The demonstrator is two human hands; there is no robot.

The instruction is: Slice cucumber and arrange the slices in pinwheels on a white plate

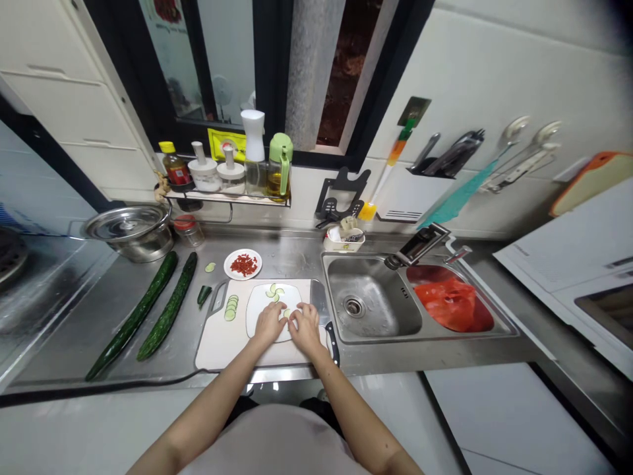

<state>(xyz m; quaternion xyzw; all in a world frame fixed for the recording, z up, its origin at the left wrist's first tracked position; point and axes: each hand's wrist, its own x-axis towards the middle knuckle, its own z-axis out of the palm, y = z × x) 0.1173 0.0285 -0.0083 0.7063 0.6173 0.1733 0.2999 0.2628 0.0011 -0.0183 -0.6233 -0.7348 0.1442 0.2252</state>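
Both hands meet over a white plate (253, 310) lying on a pale cutting board (217, 343). My left hand (270, 323) comes in from the left, its fingers curled to the edge of a cucumber slice (287, 313). From the other side my right hand (304, 326) closes its fingertips on the same slice; the fingers partly hide it. Farther up the plate, several cut cucumber slices (272, 291) form a fan-like pattern. A row of overlapping round slices (231, 307) rests on the board's left part. A knife (333, 343) with a black handle lies at the board's right edge, beside my right hand.
Two long cucumbers (168, 316) lie left of the board, near a cucumber end piece (204, 295). Behind the board stands a small plate (228, 266) of chopped red pieces. A double sink (376, 338) is at the right, a lidded steel pot (143, 241) at the back left.
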